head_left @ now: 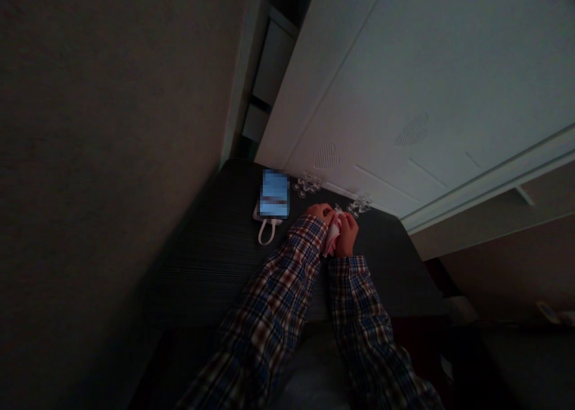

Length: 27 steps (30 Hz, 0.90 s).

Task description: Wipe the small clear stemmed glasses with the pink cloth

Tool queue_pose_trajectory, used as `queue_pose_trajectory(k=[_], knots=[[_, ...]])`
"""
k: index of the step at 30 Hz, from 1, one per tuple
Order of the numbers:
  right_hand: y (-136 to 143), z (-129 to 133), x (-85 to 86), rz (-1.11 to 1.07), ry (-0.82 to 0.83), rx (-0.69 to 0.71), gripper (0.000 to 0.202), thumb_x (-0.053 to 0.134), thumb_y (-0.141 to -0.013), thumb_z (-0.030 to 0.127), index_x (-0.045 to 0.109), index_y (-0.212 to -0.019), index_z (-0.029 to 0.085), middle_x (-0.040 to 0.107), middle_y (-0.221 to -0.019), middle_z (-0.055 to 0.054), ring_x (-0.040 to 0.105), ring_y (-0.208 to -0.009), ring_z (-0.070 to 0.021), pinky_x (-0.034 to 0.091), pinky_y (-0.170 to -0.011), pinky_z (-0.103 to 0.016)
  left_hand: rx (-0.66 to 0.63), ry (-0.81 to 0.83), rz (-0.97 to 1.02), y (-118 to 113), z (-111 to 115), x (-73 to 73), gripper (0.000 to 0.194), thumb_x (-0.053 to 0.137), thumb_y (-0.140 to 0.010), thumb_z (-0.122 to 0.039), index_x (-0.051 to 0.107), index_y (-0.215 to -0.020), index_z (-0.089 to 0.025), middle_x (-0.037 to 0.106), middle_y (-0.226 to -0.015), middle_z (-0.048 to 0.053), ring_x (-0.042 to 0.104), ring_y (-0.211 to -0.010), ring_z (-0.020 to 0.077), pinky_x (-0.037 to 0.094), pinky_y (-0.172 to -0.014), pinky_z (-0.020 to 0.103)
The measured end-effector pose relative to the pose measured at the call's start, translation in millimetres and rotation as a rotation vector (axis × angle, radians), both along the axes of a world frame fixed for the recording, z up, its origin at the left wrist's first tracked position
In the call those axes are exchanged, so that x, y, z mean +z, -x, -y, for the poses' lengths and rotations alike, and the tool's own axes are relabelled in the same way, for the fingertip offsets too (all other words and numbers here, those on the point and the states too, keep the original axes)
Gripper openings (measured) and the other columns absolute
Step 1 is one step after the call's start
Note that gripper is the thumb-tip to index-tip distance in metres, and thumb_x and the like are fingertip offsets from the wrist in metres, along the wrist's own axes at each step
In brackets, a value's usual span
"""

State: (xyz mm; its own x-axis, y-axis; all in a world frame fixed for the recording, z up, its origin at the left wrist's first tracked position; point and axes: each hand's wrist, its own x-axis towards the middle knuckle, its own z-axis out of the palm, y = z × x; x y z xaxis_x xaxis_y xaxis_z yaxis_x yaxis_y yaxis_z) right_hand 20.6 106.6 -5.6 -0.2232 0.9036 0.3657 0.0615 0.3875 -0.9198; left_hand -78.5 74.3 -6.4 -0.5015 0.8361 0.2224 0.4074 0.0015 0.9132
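Observation:
A pink and white cloth is bunched between my two hands over the dark table. My left hand is closed on its upper left side, fingers curled. My right hand grips the cloth from the right. A small clear piece shows at the top of the cloth, partly hidden by my fingers. Clear, shiny objects stand in a cluster behind my left hand, and more clear objects sit just behind my right hand.
A phone with a lit screen rests left of my hands, on a pale item with a strap loop. White panels with heart patterns rise behind the dark table. A wall stands at the left.

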Motion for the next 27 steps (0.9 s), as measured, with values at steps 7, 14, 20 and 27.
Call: queue_pose_trajectory(k=[7, 14, 20, 27], knots=[[0.7, -1.3, -2.4, 0.023, 0.039, 0.041, 0.025, 0.049, -0.069, 0.037, 0.055, -0.074, 0.014, 0.053, -0.066, 0.002, 0.044, -0.06, -0.0083, 0.035, -0.055, -0.02, 0.044, -0.021, -0.014, -2.1, 0.4, -4.1, 0.02, 0.051, -0.074, -0.035, 0.061, -0.08, -0.018, 0.06, -0.082, 0.003, 0.054, -0.075, 0.0121, 0.042, -0.069, 0.021], [1.4, 0.3, -4.0, 0.031, 0.061, 0.084, 0.024, 0.05, -0.069, 0.038, 0.054, -0.072, 0.014, 0.051, -0.064, 0.003, 0.043, -0.058, -0.0076, 0.035, -0.052, -0.02, 0.079, -0.006, 0.037, -0.6, 1.1, -3.1, 0.015, 0.053, -0.073, -0.028, 0.061, -0.08, -0.017, 0.061, -0.084, 0.002, 0.054, -0.079, 0.0115, 0.042, -0.072, 0.02], [2.2, 0.5, -3.3, 0.031, 0.075, 0.089, 0.024, 0.05, -0.068, 0.037, 0.055, -0.072, 0.014, 0.052, -0.064, 0.002, 0.044, -0.058, -0.0078, 0.035, -0.054, -0.02, 0.051, 0.024, 0.065, 1.7, -2.9, -6.2, 0.023, 0.045, -0.079, -0.034, 0.062, -0.083, -0.019, 0.064, -0.082, 0.002, 0.055, -0.075, 0.0114, 0.041, -0.066, 0.02], [0.4, -0.2, -0.7, 0.007, 0.078, 0.059, 0.024, 0.05, -0.068, 0.037, 0.056, -0.073, 0.014, 0.054, -0.066, 0.002, 0.045, -0.06, -0.0082, 0.037, -0.057, -0.021, 0.034, 0.03, 0.068, -2.8, -4.6, -6.4, 0.024, 0.043, -0.08, -0.034, 0.061, -0.085, -0.019, 0.064, -0.084, 0.001, 0.055, -0.076, 0.0106, 0.042, -0.067, 0.019]])
